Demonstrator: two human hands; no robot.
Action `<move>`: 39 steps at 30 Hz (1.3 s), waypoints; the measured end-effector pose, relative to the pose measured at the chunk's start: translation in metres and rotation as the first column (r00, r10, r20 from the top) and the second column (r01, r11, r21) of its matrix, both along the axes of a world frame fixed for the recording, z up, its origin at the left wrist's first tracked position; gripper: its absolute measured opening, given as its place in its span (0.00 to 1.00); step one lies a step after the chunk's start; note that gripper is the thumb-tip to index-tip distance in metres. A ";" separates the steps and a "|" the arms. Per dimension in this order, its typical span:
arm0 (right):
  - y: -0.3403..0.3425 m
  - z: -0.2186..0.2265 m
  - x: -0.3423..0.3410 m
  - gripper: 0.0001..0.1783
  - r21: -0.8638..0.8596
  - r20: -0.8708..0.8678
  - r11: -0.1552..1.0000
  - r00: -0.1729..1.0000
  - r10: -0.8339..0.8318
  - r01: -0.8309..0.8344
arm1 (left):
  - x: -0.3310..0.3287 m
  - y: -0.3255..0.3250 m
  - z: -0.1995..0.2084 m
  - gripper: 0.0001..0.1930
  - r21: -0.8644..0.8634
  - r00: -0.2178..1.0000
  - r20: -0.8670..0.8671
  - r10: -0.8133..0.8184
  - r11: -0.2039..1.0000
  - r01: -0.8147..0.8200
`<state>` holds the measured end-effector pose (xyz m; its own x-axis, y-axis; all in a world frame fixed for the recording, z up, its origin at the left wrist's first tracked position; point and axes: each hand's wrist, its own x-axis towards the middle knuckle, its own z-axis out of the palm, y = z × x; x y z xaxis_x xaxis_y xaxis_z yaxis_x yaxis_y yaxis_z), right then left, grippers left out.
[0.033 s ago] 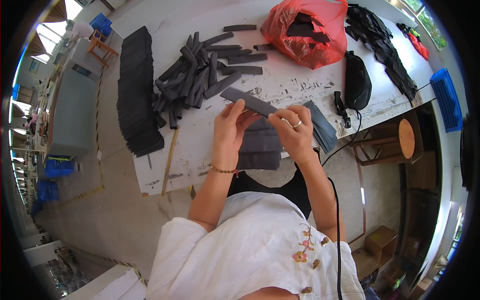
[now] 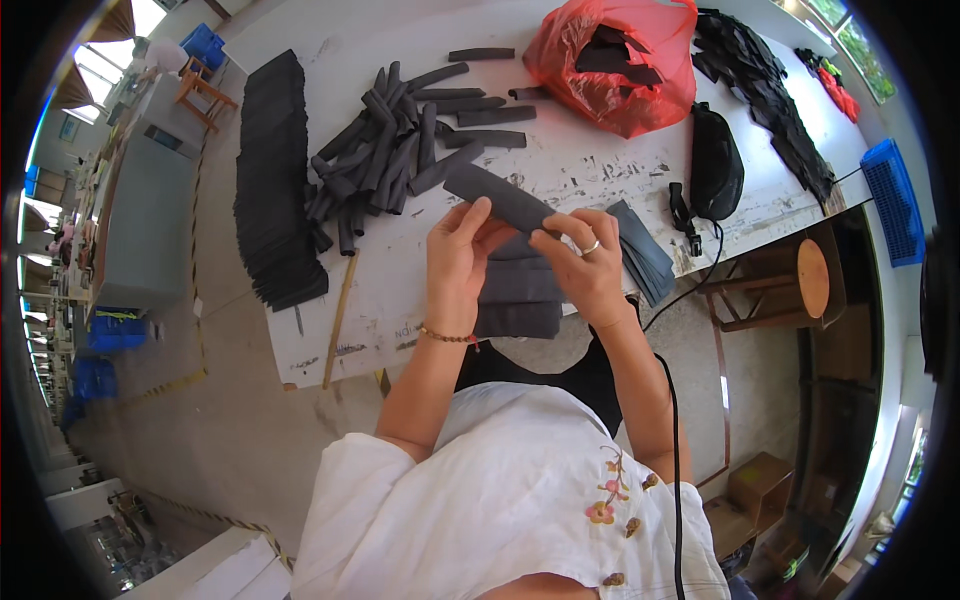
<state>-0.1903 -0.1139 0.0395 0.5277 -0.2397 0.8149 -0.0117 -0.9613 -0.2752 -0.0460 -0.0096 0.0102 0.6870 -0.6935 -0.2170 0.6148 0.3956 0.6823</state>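
Between my two hands a dark grey fabric strip (image 2: 497, 198) is held up above the table's near edge, slanting down to the right. My left hand (image 2: 460, 255) grips its left part, thumb on top and fingers behind. The right end is pinched by my right hand (image 2: 583, 258), which wears a ring. Below the strip lies a stack of flat dark fabric pieces (image 2: 518, 305), partly hidden by my hands. Beside my right hand, more grey pieces (image 2: 642, 254) are fanned out. Farther off to the left is a heap of rolled dark strips (image 2: 385, 150).
On the white table (image 2: 590, 165) a long row of overlapped black pieces (image 2: 272, 180) runs along the left. A red plastic bag (image 2: 620, 85) of dark pieces, a black pouch (image 2: 716, 165) and black scraps (image 2: 765, 85) sit right. A wooden stick (image 2: 341, 318) lies near the front edge.
The strip in my hands has turned so that its broad face shows wider. My right fingers have shifted slightly left along its end.
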 end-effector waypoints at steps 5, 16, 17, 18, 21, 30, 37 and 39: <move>0.007 -0.017 -0.001 0.20 0.606 0.064 0.795 0.997 -0.051 0.002 | 0.007 0.001 0.001 0.06 0.080 0.994 0.105 0.016 0.996 -0.025; -0.007 -0.047 -0.009 0.11 0.983 0.179 0.012 0.980 0.089 -0.181 | 0.008 0.001 -0.008 0.07 0.038 0.995 0.069 0.075 0.996 -0.078; -0.007 -0.046 -0.009 0.11 0.982 0.186 0.015 0.977 0.109 -0.189 | 0.014 0.005 -0.012 0.07 0.087 0.988 0.125 0.085 0.992 -0.096; -0.006 -0.045 -0.008 0.11 0.983 0.183 0.013 0.977 0.111 -0.186 | 0.020 0.008 -0.016 0.08 0.136 0.979 0.181 0.090 0.984 -0.116; -0.010 -0.046 -0.002 0.10 0.986 0.121 0.097 0.982 0.142 -0.135 | 0.031 0.015 -0.019 0.08 0.213 0.975 0.216 0.050 0.972 -0.097; -0.035 -0.081 0.005 0.09 0.884 -0.252 0.437 0.957 0.146 0.166 | 0.050 0.041 -0.061 0.07 0.570 0.787 0.561 -0.258 0.810 -0.141; -0.034 -0.086 -0.010 0.12 0.641 -0.433 0.717 0.900 0.043 0.274 | 0.082 0.005 -0.058 0.05 0.397 0.289 0.916 -0.280 0.736 -0.548; -0.039 -0.086 -0.025 0.13 0.613 -0.436 0.716 0.899 -0.045 0.334 | 0.108 -0.016 -0.057 0.07 0.270 0.083 0.958 -0.275 0.768 -0.580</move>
<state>-0.2158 -0.1533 -0.0467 0.6263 -0.7631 0.1593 -0.4096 -0.4960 -0.7656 0.0622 -0.0258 -0.0469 0.6350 -0.5961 0.4913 -0.7314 -0.2594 0.6306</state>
